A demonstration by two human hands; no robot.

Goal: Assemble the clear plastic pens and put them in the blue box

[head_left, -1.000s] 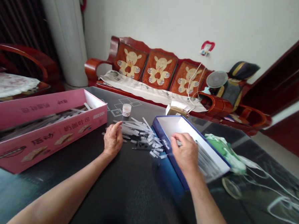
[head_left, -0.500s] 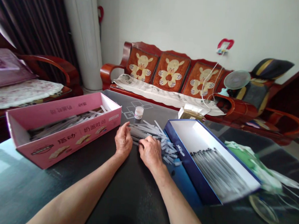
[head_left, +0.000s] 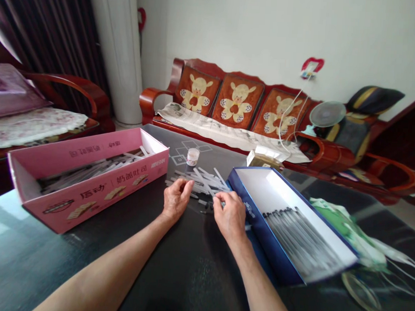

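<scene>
My left hand (head_left: 176,199) is closed, its thumb and fingers drawn together at the near left side of a loose pile of translucent white tubes (head_left: 206,178). If anything is between those fingers, I cannot make it out. To its right, my right hand (head_left: 230,214) pinches with thumb and forefinger beside the blue box's wall; what it holds is too small to name. Part of the pile is hidden behind this hand. A few small dark pieces (head_left: 206,205) lie between the hands. Inside the blue box (head_left: 271,237) rest many slim, dark-tipped clear sticks (head_left: 300,239) in a row.
A long pink box (head_left: 97,191) holding more tubes stands at left. Behind the pile is a small white round tub (head_left: 192,157). A tissue pack (head_left: 265,158) sits beyond the blue box, with a green and white plastic bag (head_left: 349,232) and a tape-like ring (head_left: 360,293) at right.
My right hand has moved right, away from the left, and its fingers are now pinched. My left hand has shifted slightly right and nearer, its fingers curling in. Dark pieces now show between them.
</scene>
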